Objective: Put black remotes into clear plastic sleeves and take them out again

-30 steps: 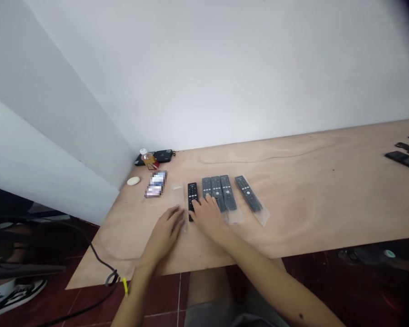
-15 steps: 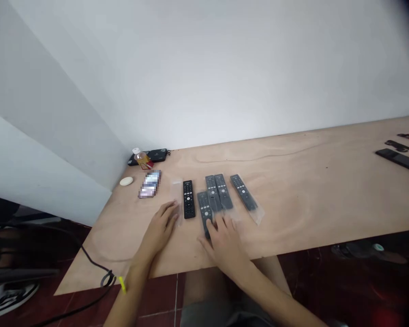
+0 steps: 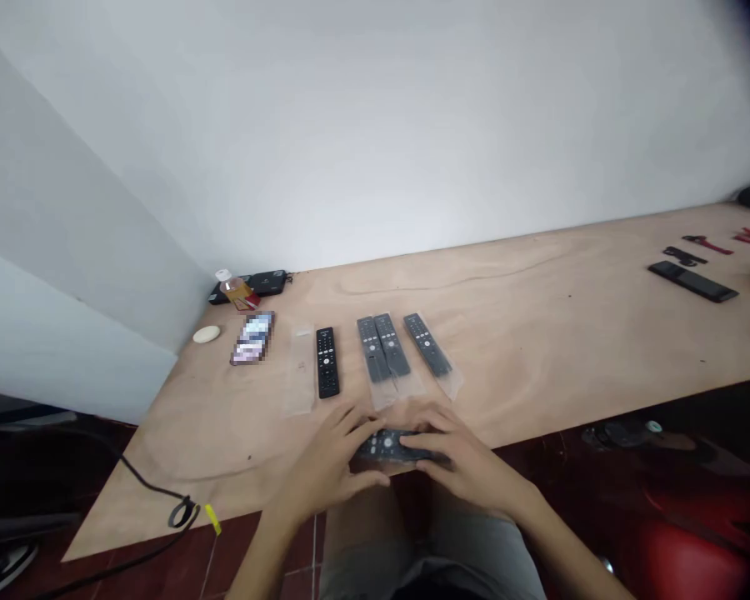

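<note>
A bagged black remote (image 3: 392, 446) lies crosswise at the near edge of the plywood table (image 3: 537, 333), gripped at both ends. My left hand (image 3: 334, 458) closes on its left end and my right hand (image 3: 468, 458) on its right end. Beyond my hands a bare black remote (image 3: 327, 362) lies beside an empty clear bag (image 3: 300, 375). To its right lie two bagged remotes (image 3: 382, 347) side by side and a third bagged remote (image 3: 427, 344).
At the back left corner sit a small bottle (image 3: 232, 287), a black box (image 3: 263, 282), a white oval object (image 3: 207, 334) and a blurred flat item (image 3: 252, 337). Dark remotes and tools (image 3: 692, 279) lie far right. A black cable (image 3: 162, 496) hangs off the left front corner.
My right hand slid one bagged remote out of the row toward the near edge and turned it crosswise. My left hand left the empty bag and joined on that remote.
</note>
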A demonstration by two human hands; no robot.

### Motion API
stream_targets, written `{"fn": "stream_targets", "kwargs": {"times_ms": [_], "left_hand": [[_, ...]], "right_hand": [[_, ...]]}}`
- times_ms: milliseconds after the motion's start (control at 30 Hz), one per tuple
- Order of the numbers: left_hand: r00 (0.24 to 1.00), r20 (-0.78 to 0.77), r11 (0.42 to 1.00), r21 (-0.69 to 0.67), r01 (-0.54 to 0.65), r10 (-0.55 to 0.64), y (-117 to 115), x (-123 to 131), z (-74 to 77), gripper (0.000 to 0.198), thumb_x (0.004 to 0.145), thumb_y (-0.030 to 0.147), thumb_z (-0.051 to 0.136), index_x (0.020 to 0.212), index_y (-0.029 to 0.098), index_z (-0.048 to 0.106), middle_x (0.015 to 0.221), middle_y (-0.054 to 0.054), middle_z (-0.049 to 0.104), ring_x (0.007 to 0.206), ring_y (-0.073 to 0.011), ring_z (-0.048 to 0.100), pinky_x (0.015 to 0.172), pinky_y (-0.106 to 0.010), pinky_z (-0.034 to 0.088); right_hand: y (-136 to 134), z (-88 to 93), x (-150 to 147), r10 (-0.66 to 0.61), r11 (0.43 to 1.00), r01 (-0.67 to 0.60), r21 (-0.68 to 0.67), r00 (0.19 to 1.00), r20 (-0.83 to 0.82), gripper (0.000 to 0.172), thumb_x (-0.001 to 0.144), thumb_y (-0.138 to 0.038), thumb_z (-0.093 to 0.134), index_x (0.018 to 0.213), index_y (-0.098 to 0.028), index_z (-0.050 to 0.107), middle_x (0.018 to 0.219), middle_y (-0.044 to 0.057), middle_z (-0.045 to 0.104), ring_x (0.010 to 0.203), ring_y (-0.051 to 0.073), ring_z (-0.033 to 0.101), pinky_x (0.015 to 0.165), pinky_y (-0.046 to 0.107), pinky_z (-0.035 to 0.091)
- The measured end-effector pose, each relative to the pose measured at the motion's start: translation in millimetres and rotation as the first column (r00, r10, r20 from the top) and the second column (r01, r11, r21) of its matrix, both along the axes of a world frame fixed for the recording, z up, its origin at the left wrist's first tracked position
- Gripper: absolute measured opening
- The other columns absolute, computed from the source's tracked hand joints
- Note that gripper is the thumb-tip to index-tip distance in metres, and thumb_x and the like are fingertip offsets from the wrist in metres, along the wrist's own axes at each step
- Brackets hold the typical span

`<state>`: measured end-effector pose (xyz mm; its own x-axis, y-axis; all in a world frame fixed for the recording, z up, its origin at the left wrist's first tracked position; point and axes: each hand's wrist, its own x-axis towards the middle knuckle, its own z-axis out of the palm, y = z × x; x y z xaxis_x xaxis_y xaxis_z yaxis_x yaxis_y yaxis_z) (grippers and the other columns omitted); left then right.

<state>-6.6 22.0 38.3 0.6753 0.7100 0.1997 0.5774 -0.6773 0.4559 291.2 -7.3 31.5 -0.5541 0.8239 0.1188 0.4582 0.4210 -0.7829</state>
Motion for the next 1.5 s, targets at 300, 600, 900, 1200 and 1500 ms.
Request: {"fn": "stream_targets", "kwargs": {"times_ms": [300,600,900,1200,1500], "left_hand": [[0.963,0.081,0.964,0.046,-0.263,0.258,-7.9,-24.9,-33.4,0.041,0.098,0.041,0.078,0.136,0.031,0.069,0.134,-0.011,0.070,0.124,-0.0336,0.067,0.104,-0.051,0.059],[0.950,0.127,0.954,0.066,-0.294,0.284,-8.7,-19.3,-35.9,0.039,0.102,0.038,0.073,0.139,0.031,0.065,0.129,-0.010,0.069,0.120,-0.0324,0.067,0.101,-0.049,0.058],[0.943,0.154,0.950,0.063,-0.306,0.294,-13.8,-24.4,-36.6,0.038,0.102,0.035,0.073,0.137,0.030,0.062,0.128,-0.010,0.066,0.120,-0.0314,0.065,0.102,-0.049,0.057],[0.952,0.155,0.958,0.077,-0.277,0.263,-12.2,-23.7,-38.5,0.038,0.102,0.036,0.072,0.139,0.030,0.063,0.127,-0.012,0.067,0.119,-0.0328,0.067,0.100,-0.049,0.059],[0.948,0.183,0.961,0.048,-0.274,0.261,-12.3,-23.9,-39.7,0.040,0.102,0.035,0.073,0.139,0.030,0.061,0.129,-0.012,0.065,0.121,-0.0321,0.065,0.103,-0.049,0.058]], "right_hand": [[27.0,-24.7,3.3,-0.242,0.962,0.206,-0.177,0.945,-0.219,0.038,0.099,-0.024,0.070,0.136,-0.029,0.076,0.114,0.006,0.077,0.100,0.026,0.069,0.092,0.039,0.058],[23.5,-29.2,2.5,-0.309,0.951,0.286,-0.117,0.894,-0.323,0.016,0.096,-0.039,0.078,0.101,-0.024,0.081,0.123,0.011,0.072,0.125,0.030,0.065,0.115,0.048,0.049],[17.0,-20.2,-16.2,-0.332,0.888,0.071,-0.455,0.782,-0.527,0.023,0.105,-0.038,0.065,0.102,-0.028,0.085,0.142,0.007,0.073,0.137,0.030,0.065,0.118,0.050,0.049],[27.2,-39.1,-43.9,-0.398,0.908,0.278,-0.314,0.806,-0.437,0.022,0.086,-0.037,0.089,0.101,-0.023,0.087,0.118,0.011,0.081,0.116,0.031,0.075,0.106,0.047,0.058],[25.9,-29.6,-56.7,-0.437,0.883,0.285,-0.373,0.787,-0.435,0.028,0.089,-0.048,0.086,0.096,-0.021,0.088,0.113,0.012,0.083,0.112,0.033,0.075,0.104,0.049,0.058]]}}
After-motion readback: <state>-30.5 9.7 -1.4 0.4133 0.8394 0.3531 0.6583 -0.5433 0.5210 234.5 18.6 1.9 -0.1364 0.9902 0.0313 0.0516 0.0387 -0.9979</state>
